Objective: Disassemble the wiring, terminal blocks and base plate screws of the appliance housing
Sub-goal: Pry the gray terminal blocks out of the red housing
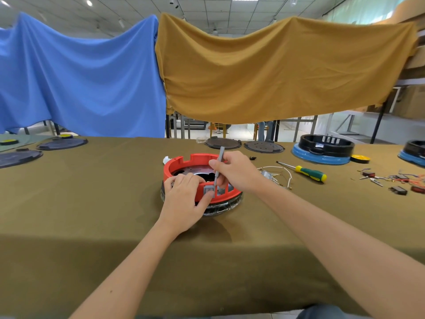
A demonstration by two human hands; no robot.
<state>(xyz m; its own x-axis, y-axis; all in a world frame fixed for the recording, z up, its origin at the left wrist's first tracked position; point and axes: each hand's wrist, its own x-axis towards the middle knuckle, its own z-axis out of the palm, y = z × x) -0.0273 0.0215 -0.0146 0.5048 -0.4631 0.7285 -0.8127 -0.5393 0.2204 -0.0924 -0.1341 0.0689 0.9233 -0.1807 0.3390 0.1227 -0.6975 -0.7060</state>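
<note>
No readable writing. Red housing (184, 164) sat frame center on table (92, 203). Left hand (184, 199) gripped its near rim, thumb on grey block (208, 191). Right hand (236, 171) pinched grey tool (220, 157); tip hidden behind rim. Loose wires (278, 176) right, details unclear.

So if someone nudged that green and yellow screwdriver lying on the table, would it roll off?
The screwdriver probably rolls a little, since its handle looks round. The cloth-covered table would likely slow it. It looks stiff, and lies far from the near edge.
</note>
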